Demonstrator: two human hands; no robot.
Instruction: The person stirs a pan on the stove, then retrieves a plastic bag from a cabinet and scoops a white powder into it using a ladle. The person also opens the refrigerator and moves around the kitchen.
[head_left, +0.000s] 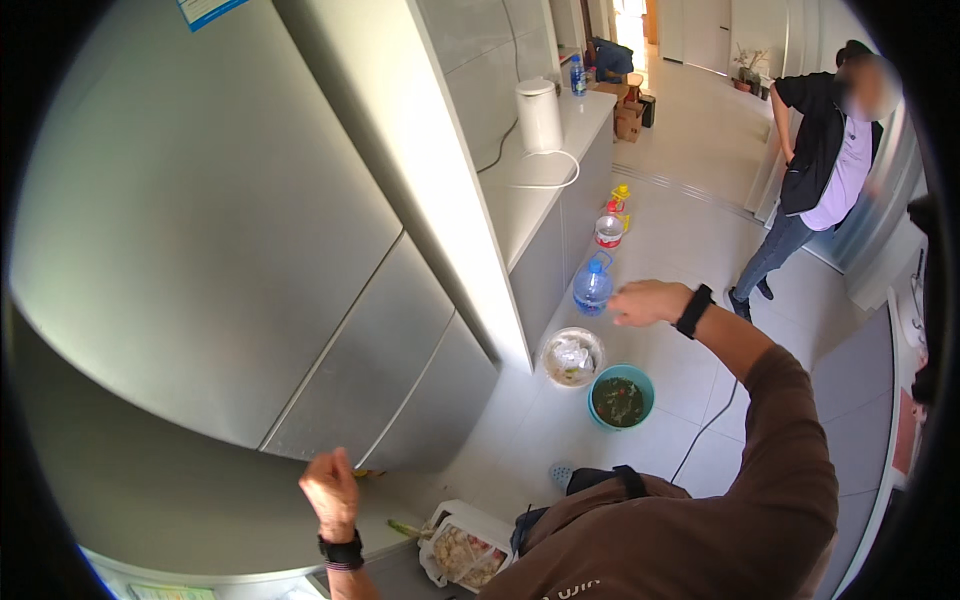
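Observation:
My left hand (331, 489), a dark band at its wrist, is curled beside the lower edge of a grey refrigerator (225, 247). No object shows in it; whether it touches the refrigerator is unclear. Out in front, my right hand (651, 301) hangs in the air with bent fingers, and its palm is hidden. In the picture its fingertips border a large water bottle with a blue cap (592, 291). Below that hand stand a pale basin (553, 367) with crumpled clear plastic and a turquoise bucket (592, 409) of dark greenish contents.
A person (810, 165) stands at the right by a doorway. A white kettle (538, 116) sits on the counter (517, 225). More bottles (611, 225) line its base. A cable (705, 427) crosses the floor. Near my body is a white container (487, 521) of pale food pieces.

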